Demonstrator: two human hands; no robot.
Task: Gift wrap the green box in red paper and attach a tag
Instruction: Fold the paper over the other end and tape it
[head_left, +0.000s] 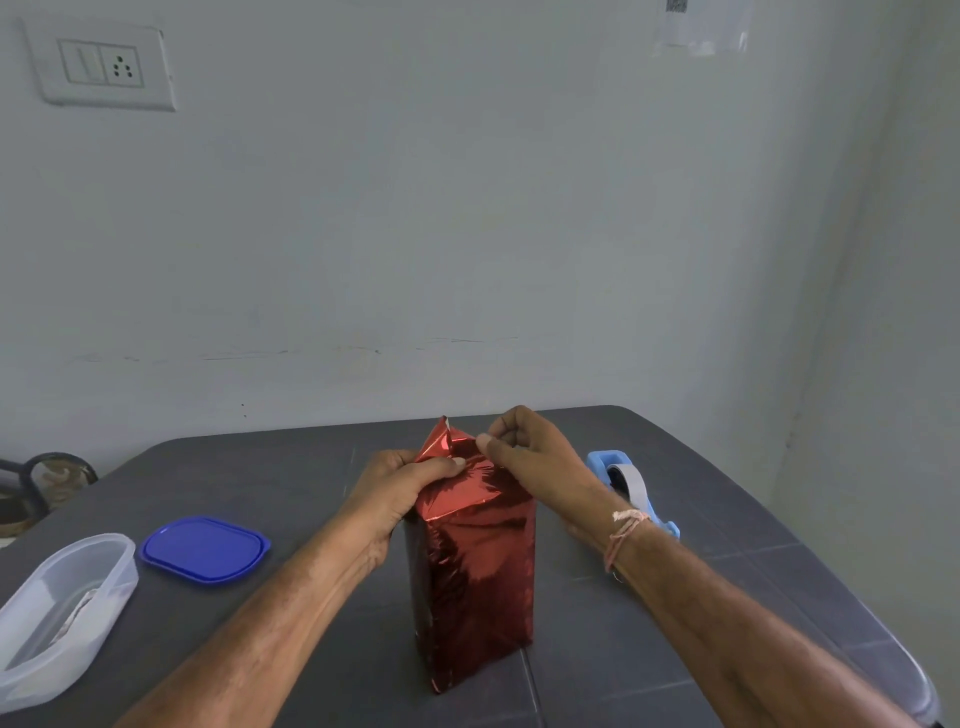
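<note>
Standing upright near the middle of the counter, the wrapped box is already sheathed in red paper down all the sides I can see from the head view, with none of the green showing. It is on end, I think, so that the open top faces the person and the last flaps can be folded down.

The left hand grips the upper left corner, thumb pressed across the fold, which looks meant to steady the box and keep the crease from springing back. The right hand pinches the paper at the top edge between thumb and fingertips, beside a raised flap that is not yet flat. Both hands are clamped on the paper and nearly touching each other.

A light-blue tape dispenser sits just to the right, behind the right wrist (handy for sealing that top, I would guess). To the left lie a blue lid and a clear tub with something pale inside; I cannot tell what.

Counted: one wrapped box, two hands, one dispenser, one lid, one tub. I can make out no tag.
</note>
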